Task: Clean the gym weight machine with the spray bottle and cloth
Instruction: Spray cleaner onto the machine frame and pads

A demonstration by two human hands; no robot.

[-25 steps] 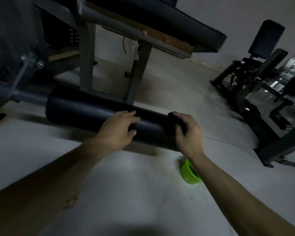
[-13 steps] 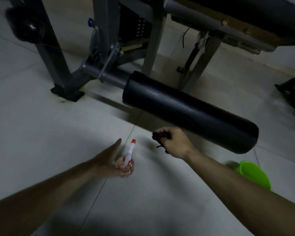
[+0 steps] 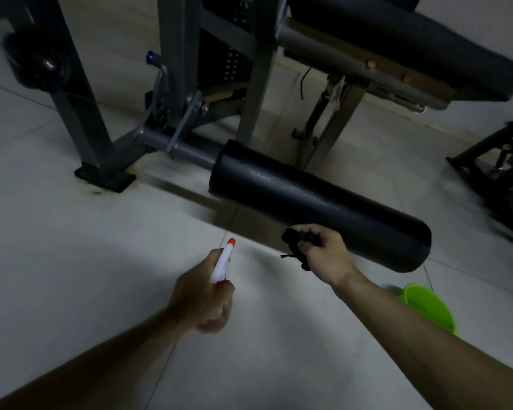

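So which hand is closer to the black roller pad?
Right. The right hand, gripping the cloth, is close in front of the roller pad; the left hand, holding the spray bottle, is farther back.

White spray bottle orange nozzle raised, black bunched cloth, black roller pad

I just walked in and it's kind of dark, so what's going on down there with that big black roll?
A person is cleaning the gym machine. The left hand grips a spray bottle, its orange nozzle aimed toward the black roller pad. The right hand holds a bunched dark cloth close to the pad. A green bucket sits on the floor nearby.
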